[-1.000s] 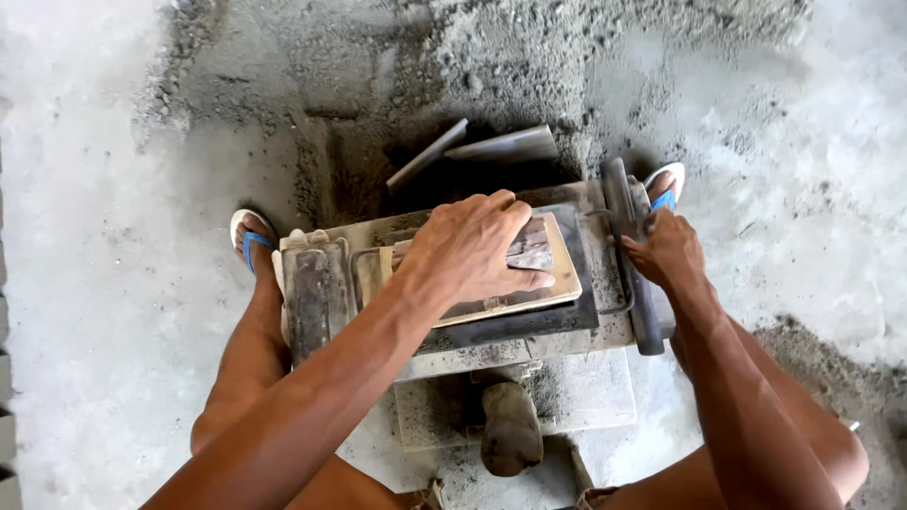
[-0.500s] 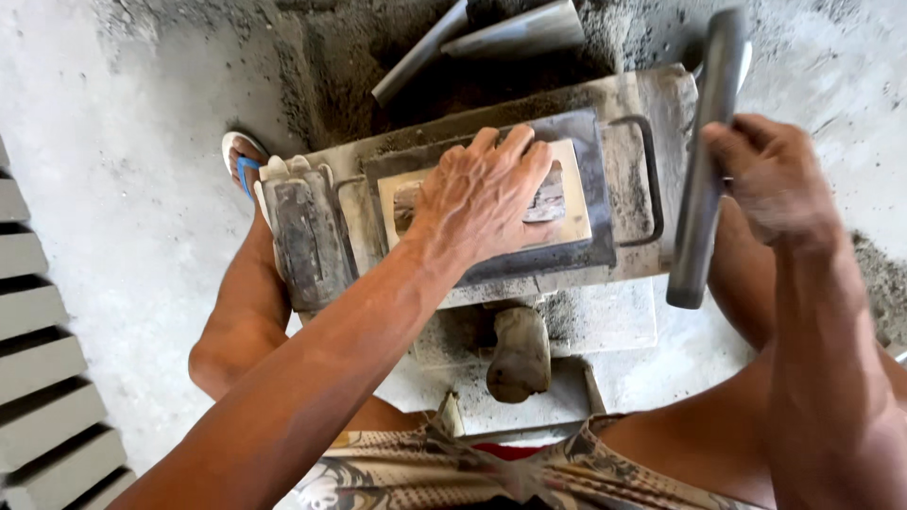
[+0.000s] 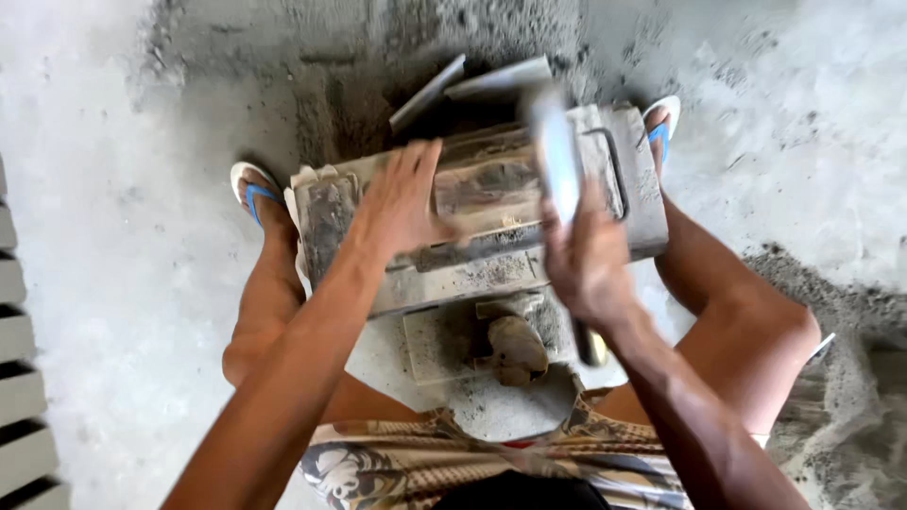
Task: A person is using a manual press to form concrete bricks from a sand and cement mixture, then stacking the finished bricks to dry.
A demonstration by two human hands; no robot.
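Grey metal mould (image 3: 624, 179), silvery-grey bar (image 3: 556, 156), blue-strapped white sandals (image 3: 251, 189), brown patterned shorts (image 3: 397, 463), grey floor (image 3: 113, 283)

The metal bar (image 3: 557, 161) in your right hand (image 3: 586, 264) is blurry, and your left hand (image 3: 402, 203) hides part of the mold (image 3: 491, 189).

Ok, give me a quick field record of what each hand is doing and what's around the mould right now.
left hand: pressed flat on top of the metal mould
right hand: gripping a metal bar, blurred, over the mould
mould position: on the floor, between the person's feet
footwear: blue-strapped sandals
behind mould: two flat plates on grey sand
left edge: row of grey blocks
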